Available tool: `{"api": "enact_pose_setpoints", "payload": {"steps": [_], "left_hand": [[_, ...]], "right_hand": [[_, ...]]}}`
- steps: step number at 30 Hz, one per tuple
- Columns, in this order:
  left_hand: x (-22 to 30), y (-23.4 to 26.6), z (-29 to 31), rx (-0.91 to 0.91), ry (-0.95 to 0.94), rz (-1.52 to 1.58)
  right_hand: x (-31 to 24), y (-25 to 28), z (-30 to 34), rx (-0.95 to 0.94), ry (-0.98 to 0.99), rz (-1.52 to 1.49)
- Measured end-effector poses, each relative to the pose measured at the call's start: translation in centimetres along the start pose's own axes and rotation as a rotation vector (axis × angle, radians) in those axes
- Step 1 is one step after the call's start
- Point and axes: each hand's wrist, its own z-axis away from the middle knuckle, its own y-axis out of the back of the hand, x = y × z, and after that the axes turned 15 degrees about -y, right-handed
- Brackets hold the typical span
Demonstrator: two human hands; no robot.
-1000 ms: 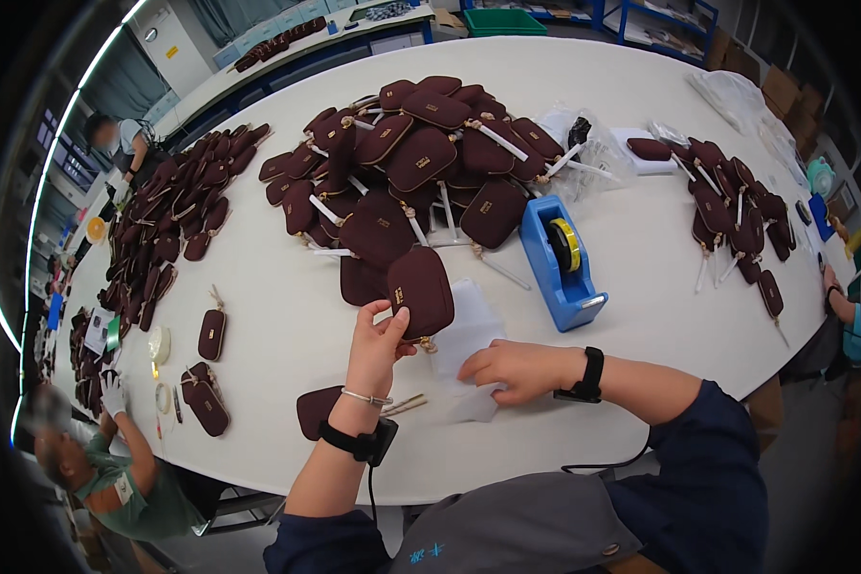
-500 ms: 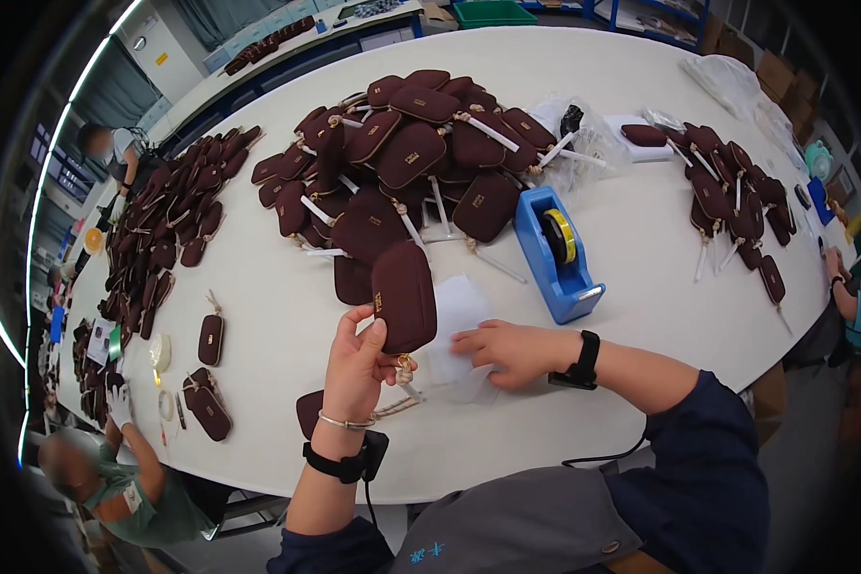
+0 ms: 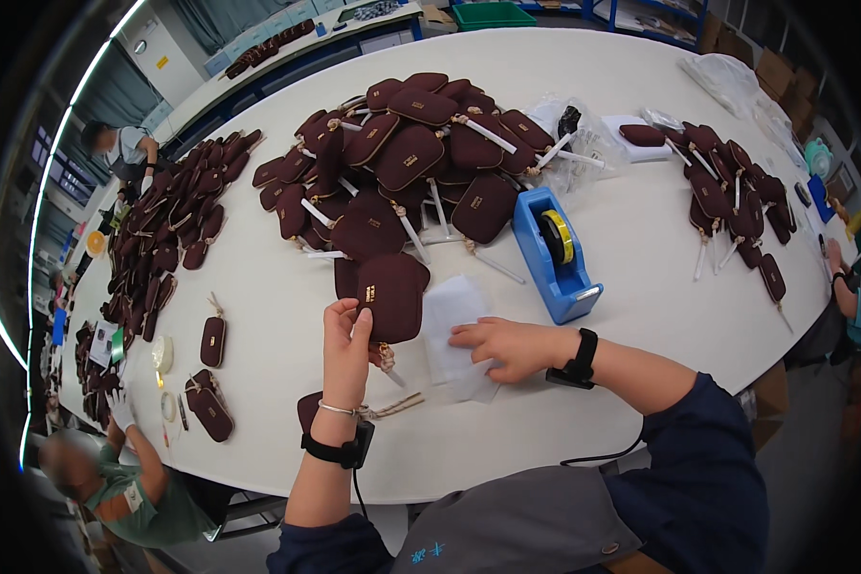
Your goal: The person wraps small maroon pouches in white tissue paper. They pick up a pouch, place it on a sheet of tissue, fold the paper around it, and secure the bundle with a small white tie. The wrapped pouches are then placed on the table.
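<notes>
My left hand (image 3: 347, 354) grips a dark maroon zip pouch (image 3: 390, 298) by its left edge, thumb on the front with small gold lettering. A knotted beige cord (image 3: 386, 358) with a gold-coloured ring hangs from the pouch's lower end, partly behind my fingers. To the right, my right hand (image 3: 510, 348) rests with fingers apart on thin white paper sheets (image 3: 454, 311). Behind both hands rises a large heap of similar pouches (image 3: 409, 158), many with cords wrapped in white. Another maroon pouch (image 3: 309, 409) lies partly hidden behind my left wrist.
A blue tape dispenser (image 3: 557, 256) stands beyond my right hand. More pouches (image 3: 737, 206) lie at the right, with a long pile (image 3: 167, 215) at the left. Clear plastic bags (image 3: 584, 134) sit behind the dispenser. Co-workers are at the left, including a gloved hand (image 3: 121, 409).
My left hand has moved slightly left with the pouch, which now sits lower and more face-on. My right hand stays almost in place on the paper.
</notes>
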Motion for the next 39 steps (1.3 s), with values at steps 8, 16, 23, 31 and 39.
{"api": "enact_pose_setpoints", "payload": {"steps": [8, 16, 23, 31, 39], "left_hand": [[-4.2, -1.9, -2.4, -0.187, -0.07, -0.097], [-5.0, -3.8, -5.2, -0.304, 0.155, -0.01], [-3.2, -2.3, -4.4, -0.405, 0.4, 0.092], [-0.6, -0.9, -6.2, -0.685, 0.406, -0.101], [4.5, -3.5, -10.2, -1.264, -0.325, -0.709]], "right_hand": [[0.0, -0.1, 0.0, 0.024, 0.034, 0.003], [0.0, -0.5, -0.4, 0.02, 0.024, -0.045], [0.5, -0.8, 0.1, 0.076, 0.062, -0.023], [0.6, -0.5, -0.2, -0.035, -0.038, -0.068], [0.5, -0.4, -0.4, -0.074, -0.077, -0.143]]}}
